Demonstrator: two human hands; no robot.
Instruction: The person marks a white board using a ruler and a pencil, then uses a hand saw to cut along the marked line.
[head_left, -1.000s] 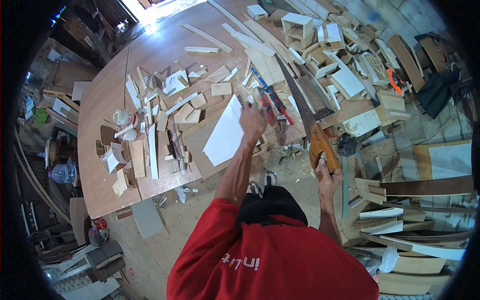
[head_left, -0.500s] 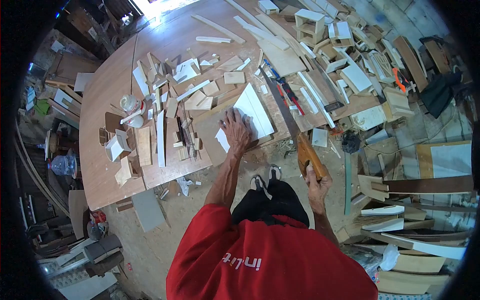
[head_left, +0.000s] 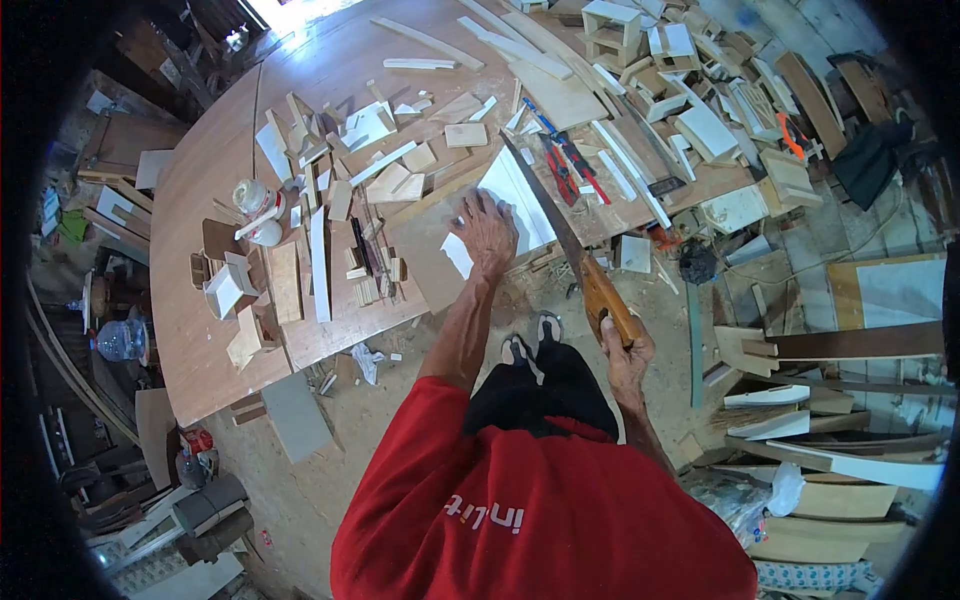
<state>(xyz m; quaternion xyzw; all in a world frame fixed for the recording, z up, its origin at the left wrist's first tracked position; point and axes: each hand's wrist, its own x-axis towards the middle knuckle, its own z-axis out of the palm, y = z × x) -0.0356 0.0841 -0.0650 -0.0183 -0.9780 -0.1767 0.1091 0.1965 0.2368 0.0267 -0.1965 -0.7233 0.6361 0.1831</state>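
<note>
My left hand (head_left: 487, 236) lies with spread fingers on a white-faced board (head_left: 527, 205) near the table's front edge. My right hand (head_left: 626, 352) is wrapped round the wooden handle of a handsaw (head_left: 567, 240). The saw's blade points up and left, along the right side of the white board. Beneath and left of the board is a brown panel (head_left: 425, 255). Red-handled pliers (head_left: 560, 172) and a blue and red tool (head_left: 580, 160) rest just right of the blade.
Wood offcuts and a glue jar (head_left: 255, 200) stand on the table (head_left: 200, 320) to the left. Wooden boxes (head_left: 612, 30) are piled at the back right. Curved wooden pieces (head_left: 810, 540) lie stacked at the lower right.
The saw has moved left and a little away from me, its blade now beside the white board. My left hand and the board have shifted slightly to the right.
</note>
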